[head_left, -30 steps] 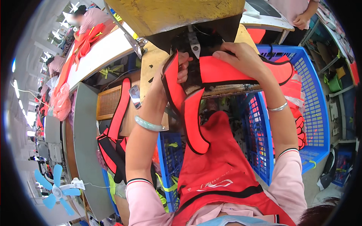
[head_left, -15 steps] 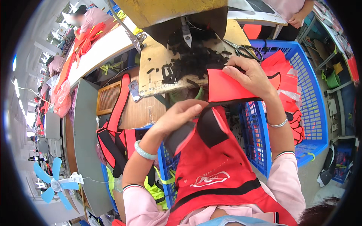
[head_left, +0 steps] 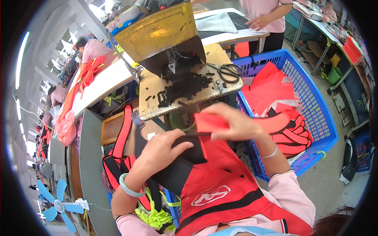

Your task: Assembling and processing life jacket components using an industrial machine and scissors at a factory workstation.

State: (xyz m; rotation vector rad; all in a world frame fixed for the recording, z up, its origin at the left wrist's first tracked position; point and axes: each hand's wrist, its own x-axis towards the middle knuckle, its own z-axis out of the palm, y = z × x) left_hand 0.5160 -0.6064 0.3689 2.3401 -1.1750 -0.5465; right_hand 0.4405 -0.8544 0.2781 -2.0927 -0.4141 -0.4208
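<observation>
A coral-red fabric strip (head_left: 207, 123) with black backing (head_left: 173, 173) is bent between my hands, in front of my red apron (head_left: 232, 173). My left hand (head_left: 163, 151) is closed on its black part, thumb on top. My right hand (head_left: 234, 124), smeared by motion, grips the coral end. Just beyond is a wooden work board (head_left: 151, 106) strewn with black scraps (head_left: 185, 88). Over it hangs a yellow machine head (head_left: 161, 33) with a pointed metal piece. Black-handled scissors (head_left: 226, 72) lie at the board's right side.
At right stands a blue basket (head_left: 321, 114) with coral and black-edged pieces (head_left: 289, 135). Left of me, similar strips (head_left: 123, 133) lie over a ledge above yellow-green cloth (head_left: 157, 212). A blue fan (head_left: 59, 205) is at lower left. A person (head_left: 264, 17) stands beyond the white table.
The head view has shifted. My right hand has come down with the coral end, my left has moved left, and the strip now shows more of its black side, bent between them.
</observation>
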